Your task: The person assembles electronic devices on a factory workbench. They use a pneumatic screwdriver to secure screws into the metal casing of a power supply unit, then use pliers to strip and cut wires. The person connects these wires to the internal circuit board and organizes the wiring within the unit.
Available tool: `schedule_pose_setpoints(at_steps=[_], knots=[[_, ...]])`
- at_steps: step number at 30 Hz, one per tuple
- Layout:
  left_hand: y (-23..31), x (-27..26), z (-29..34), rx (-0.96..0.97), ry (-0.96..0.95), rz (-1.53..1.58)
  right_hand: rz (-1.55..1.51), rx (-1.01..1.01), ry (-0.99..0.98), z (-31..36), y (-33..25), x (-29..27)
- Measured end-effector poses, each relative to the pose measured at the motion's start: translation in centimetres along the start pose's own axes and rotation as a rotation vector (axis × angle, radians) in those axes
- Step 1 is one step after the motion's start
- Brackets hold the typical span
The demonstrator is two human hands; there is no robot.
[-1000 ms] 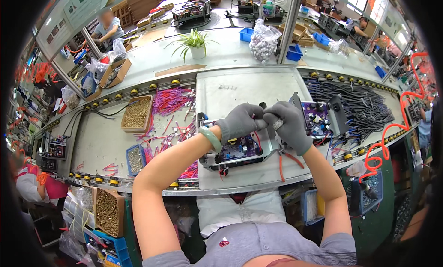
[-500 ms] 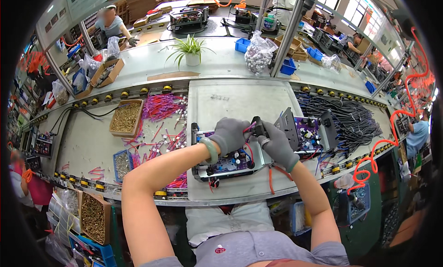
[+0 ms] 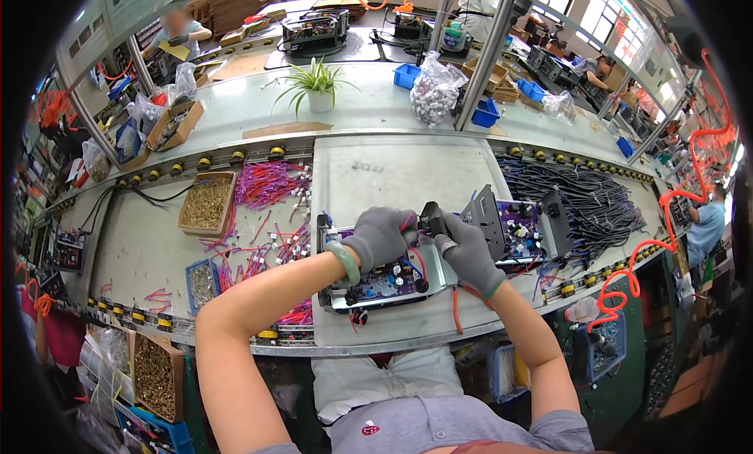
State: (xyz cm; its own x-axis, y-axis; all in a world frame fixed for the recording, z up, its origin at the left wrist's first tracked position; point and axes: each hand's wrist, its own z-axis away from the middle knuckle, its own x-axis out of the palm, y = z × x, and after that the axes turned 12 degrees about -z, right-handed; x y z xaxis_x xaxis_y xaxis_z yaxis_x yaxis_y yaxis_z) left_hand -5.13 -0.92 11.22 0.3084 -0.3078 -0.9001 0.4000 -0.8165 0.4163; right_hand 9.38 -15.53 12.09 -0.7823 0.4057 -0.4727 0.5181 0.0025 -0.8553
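Both my hands wear grey gloves and meet over a metal chassis (image 3: pixel 435 277) with a purple circuit board (image 3: pixel 376 288) in it. My right hand (image 3: pixel 472 256) is closed around a black panel (image 3: pixel 431 217) held up at the chassis's right end. Beside it, my left hand (image 3: pixel 380 238) is closed, its fingertips pinching a pinkish-red wire (image 3: pixel 409 218) against the panel's left side. Exactly where the wire's end sits is hidden by the fingers. A red wire (image 3: pixel 419 258) loops down to the board below my left hand.
A second chassis with a purple board (image 3: pixel 519 228) stands to the right, near a heap of black cables (image 3: pixel 580 211). Leftward lie pink-and-purple wires (image 3: pixel 267 183), a box of brass parts (image 3: pixel 208 205) and a blue tray (image 3: pixel 203 285). An orange coiled hose (image 3: pixel 623 289) hangs at right.
Both hands stay together at the black panel, with slight shifts of the fingers. The whole view has shifted a little. A person at the far left now holds up a yellowish sheet.
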Motion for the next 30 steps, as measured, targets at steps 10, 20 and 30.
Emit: schedule_pose_setpoints(at_steps=[10, 20, 30], knots=[[0.7, -0.4, -0.6, 0.084, -0.048, -0.143, 0.010, -0.018, 0.028, 0.0, 0.3, 0.4], [0.5, -0.7, -2.0, 0.273, -0.008, -0.275, 0.111, -0.069, 0.069, -0.2, 1.0, 0.8], [1.4, -1.6, -0.4, 0.095, -0.021, -0.296, 0.108, -0.018, 0.080, 0.3, 0.3, 0.5]])
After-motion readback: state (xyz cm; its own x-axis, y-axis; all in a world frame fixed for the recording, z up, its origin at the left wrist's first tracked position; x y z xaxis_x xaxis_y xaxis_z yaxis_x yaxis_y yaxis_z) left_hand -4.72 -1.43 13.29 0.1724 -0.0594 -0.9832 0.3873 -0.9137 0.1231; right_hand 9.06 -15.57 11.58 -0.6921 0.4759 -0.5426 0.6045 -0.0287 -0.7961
